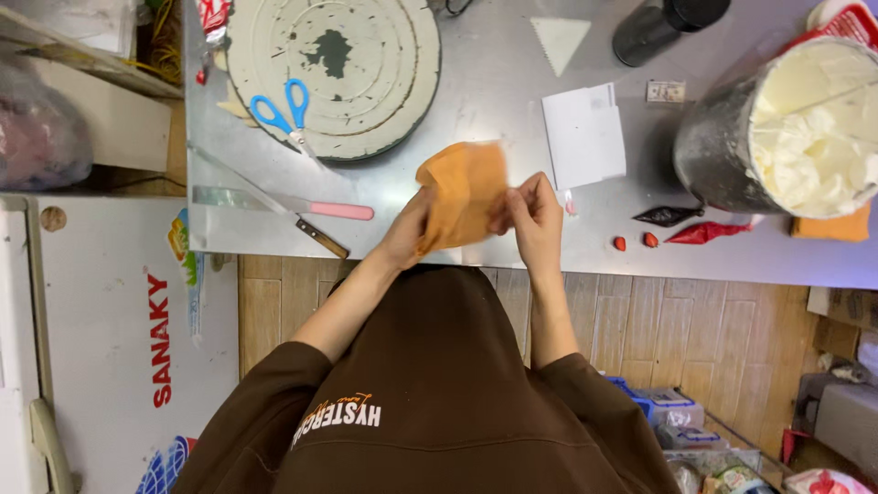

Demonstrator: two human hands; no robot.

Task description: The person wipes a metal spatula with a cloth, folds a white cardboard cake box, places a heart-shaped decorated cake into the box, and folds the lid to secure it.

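Observation:
An orange cloth (462, 194) is held up between both hands over the front edge of a steel worktable (494, 101). My left hand (407, 233) grips its lower left side. My right hand (532, 220) pinches its right edge, fingers closed on the fabric. The cloth looks blurred at the top.
A round grey turntable (361, 82) with blue-handled scissors (285, 112) stands at the back left. A pink-handled spatula (293, 204) and a wooden-handled knife (315, 236) lie at the front left. A white scraper (583, 135), a metal bucket of white cream (791, 128), red and black piping bags (695, 224) sit right.

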